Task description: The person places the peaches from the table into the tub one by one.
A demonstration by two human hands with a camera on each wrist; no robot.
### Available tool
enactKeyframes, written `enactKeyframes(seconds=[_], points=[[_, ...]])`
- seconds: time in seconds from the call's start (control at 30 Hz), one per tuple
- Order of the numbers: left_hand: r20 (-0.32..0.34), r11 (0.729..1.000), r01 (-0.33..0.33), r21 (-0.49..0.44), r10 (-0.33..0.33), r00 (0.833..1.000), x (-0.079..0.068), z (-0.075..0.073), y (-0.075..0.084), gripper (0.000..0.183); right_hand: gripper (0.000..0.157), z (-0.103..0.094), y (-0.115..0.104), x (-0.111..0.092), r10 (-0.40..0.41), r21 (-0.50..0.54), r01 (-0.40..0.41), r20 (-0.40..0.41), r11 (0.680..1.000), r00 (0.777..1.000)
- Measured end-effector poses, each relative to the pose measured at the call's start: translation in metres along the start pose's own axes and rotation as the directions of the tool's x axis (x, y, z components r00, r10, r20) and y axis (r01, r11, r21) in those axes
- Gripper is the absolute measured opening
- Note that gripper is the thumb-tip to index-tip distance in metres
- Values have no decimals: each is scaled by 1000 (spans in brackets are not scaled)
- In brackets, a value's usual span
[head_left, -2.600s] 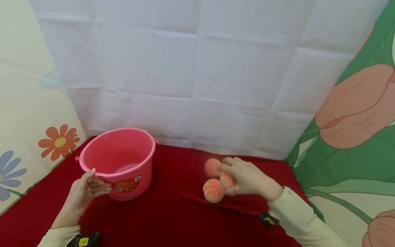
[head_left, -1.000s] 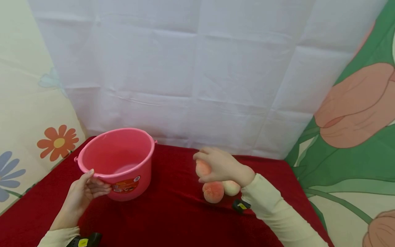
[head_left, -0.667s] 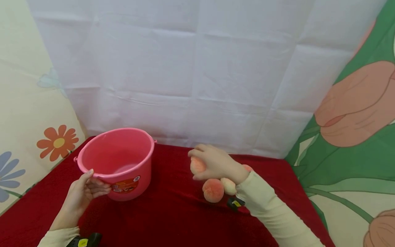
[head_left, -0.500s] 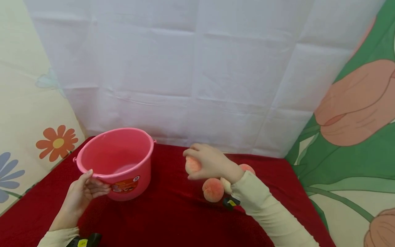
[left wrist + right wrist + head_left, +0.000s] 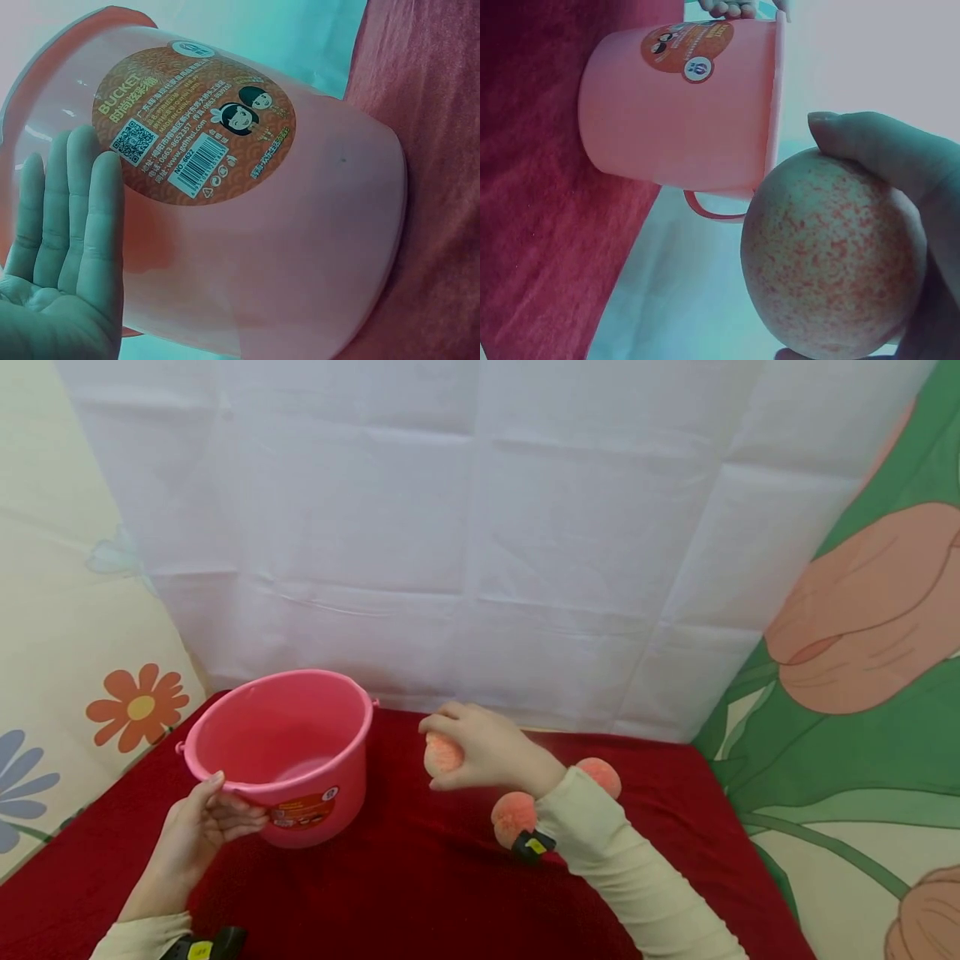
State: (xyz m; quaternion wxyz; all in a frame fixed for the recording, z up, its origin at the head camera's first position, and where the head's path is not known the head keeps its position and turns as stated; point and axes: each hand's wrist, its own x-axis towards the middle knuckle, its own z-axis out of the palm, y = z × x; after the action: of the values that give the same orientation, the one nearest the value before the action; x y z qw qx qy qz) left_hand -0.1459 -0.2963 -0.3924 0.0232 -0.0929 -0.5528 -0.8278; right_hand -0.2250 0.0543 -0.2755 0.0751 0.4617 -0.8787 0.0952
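A pink bucket (image 5: 330,793) with an orange label stands upright on the left of the table. At its near rim my left hand (image 5: 202,835) pinches it, thumb over the edge and fingers against the outer wall; the left wrist view shows those fingers (image 5: 71,210) beside the label. My right hand (image 5: 487,747) grips a peach (image 5: 442,753) above the cloth, to the right of the bucket. In the right wrist view the speckled peach (image 5: 832,255) sits between thumb and fingers. Two more peaches, one near (image 5: 513,817) and one far (image 5: 600,775), lie by my right wrist, partly covered by the arm.
Dark red cloth (image 5: 420,893) covers the table. A white sheet (image 5: 465,543) hangs close behind its back edge. Flower-printed hangings stand at the left (image 5: 82,610) and right (image 5: 847,760). The bucket's handle (image 5: 709,214) hangs on its far side.
My right hand let go of a pale peach, took another one and carried it left towards the bucket. The pale peach is now hidden behind the arm. My left hand stays at the rim.
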Motion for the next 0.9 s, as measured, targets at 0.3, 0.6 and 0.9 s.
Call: enactKeyframes(seconds=[0.3, 0.6, 0.9], points=[[-26, 1000, 18, 11, -18, 999, -1, 1, 1, 54, 62, 4, -5, 14, 1, -1, -1, 12, 1000, 1000], [-39, 999, 27, 32, -26, 999, 0, 3, 0, 53, 64, 0, -15, 27, 20, -9, -19, 47, 1000, 999], [-14, 999, 29, 23, -29, 1000, -2, 3, 4, 54, 65, -9, -25, 46, 19, 18, -20, 57, 1000, 998]])
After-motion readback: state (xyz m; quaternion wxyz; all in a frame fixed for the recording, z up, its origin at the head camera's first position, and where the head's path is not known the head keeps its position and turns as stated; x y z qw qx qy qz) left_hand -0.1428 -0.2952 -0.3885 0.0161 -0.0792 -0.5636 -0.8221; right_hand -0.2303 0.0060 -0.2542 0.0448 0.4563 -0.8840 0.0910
